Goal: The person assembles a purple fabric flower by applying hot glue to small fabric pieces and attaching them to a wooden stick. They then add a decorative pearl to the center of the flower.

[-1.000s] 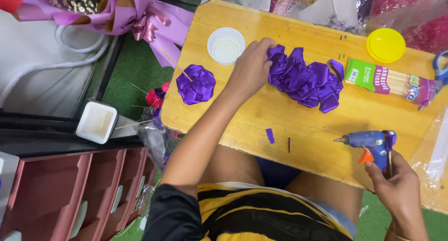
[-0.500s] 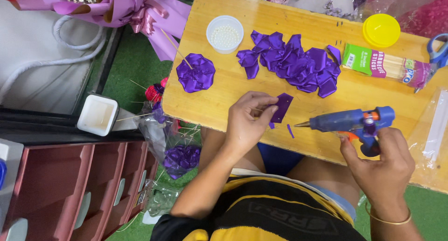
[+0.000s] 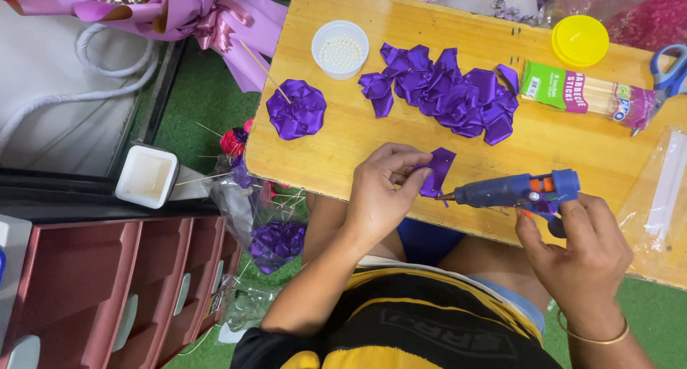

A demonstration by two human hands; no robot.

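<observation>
Head view | left hand (image 3: pixel 379 194) pinches glossy purple ribbon piece (image 3: pixel 436 172) | right hand (image 3: pixel 580 244) grips blue glue gun (image 3: pixel 512 190)

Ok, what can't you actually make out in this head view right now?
- Glue gun nozzle tip: too small to tell if it touches the purple ribbon piece held by the left hand.
- Glue gun trigger: covered by the right hand.
- Scissors: cut off by the right edge.
- White cup contents: too small.

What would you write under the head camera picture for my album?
Left hand holds a purple ribbon piece while right hand aims a blue glue gun at it.
</observation>
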